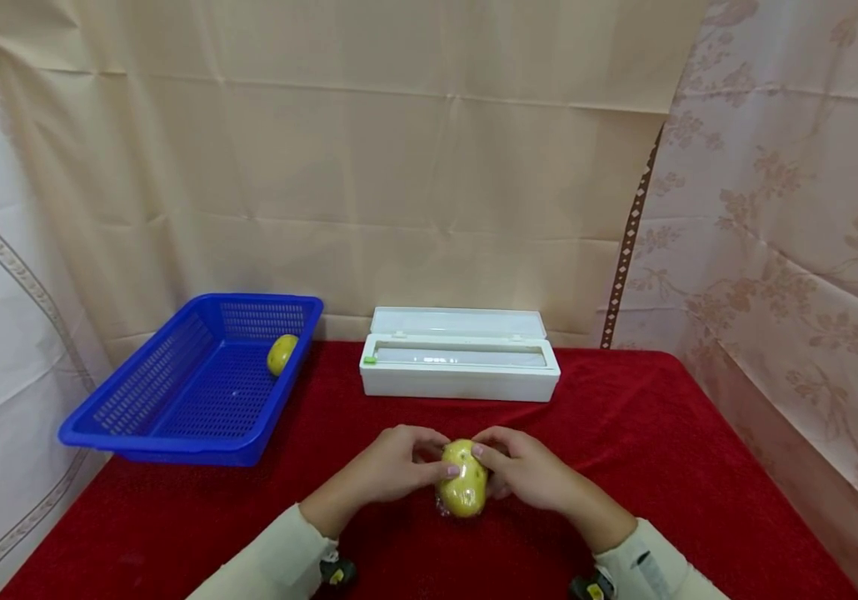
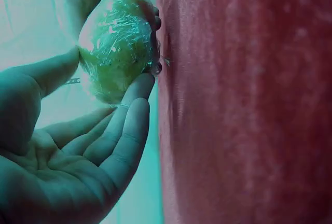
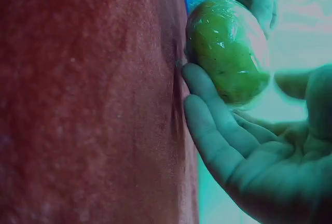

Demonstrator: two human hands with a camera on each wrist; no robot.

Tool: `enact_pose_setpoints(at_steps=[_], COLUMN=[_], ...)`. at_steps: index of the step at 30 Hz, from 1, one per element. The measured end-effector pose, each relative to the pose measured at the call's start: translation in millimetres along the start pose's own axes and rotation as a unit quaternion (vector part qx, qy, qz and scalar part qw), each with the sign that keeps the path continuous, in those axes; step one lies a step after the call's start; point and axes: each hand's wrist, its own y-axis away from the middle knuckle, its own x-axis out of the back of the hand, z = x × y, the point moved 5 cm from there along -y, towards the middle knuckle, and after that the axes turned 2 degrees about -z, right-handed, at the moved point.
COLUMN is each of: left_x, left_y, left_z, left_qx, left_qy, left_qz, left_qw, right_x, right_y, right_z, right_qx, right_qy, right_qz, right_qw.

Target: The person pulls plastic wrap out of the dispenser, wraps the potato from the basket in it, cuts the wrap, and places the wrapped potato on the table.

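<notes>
A yellow potato (image 1: pixel 464 487) wrapped in clear plastic film is held between both hands, low over the front part of the table. My left hand (image 1: pixel 402 464) holds its left side, thumb on the near face. On the other side, my right hand (image 1: pixel 530 469) has its thumb on the upper right of the potato. In the left wrist view, the film on the potato (image 2: pixel 116 47) is wrinkled and shiny, and the left fingertips support it from below. The right wrist view shows the right fingers under the wrapped potato (image 3: pixel 223 50) too.
A blue plastic basket (image 1: pixel 167 446) stands at the left with another yellow potato (image 1: pixel 281 355) inside, by its right wall. Behind the hands sits a white film dispenser box (image 1: pixel 459 385), lid raised, with a roll inside. Red cloth (image 1: pixel 669 467) covers the table; curtains hang behind.
</notes>
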Motion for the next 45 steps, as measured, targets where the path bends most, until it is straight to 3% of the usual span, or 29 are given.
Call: enact_pose_setpoints(at_steps=[6, 18, 24, 30, 39, 45], left_x=[-3.7, -1.2, -1.0, -5.3, -22.7, -43.8], left_y=[-2.9, -5.3, -3.5, -4.2, -29.4, -54.7], left_z=[-6.7, -7.7, -11.2, -10.4, 11.0, 21.1], left_qx=[0.027, 0.025, 0.037, 0.051, 0.048, 0.046], left_qy=[0.06, 0.026, 0.077, 0.127, 0.144, 0.21], left_qz=[-0.004, -0.021, -0.055, -0.036, -0.008, 0.007], left_qw=[0.9978, 0.9991, 0.9949, 0.9899, 0.9884, 0.9767], right_x=[-4.0, -3.5, -3.2, -1.5, 31.8, 58.2], right_y=[-1, -4, -6, -5, 10, 25], right_z=[7, 7, 9, 12, 24, 40], right_qx=[0.008, 0.005, -0.017, -0.042, -0.059, -0.098], right_qy=[0.071, 0.094, 0.027, -0.055, -0.043, -0.039], right_qz=[-0.038, -0.054, -0.036, -0.018, 0.02, 0.084], right_qw=[0.997, 0.994, 0.999, 0.997, 0.997, 0.991])
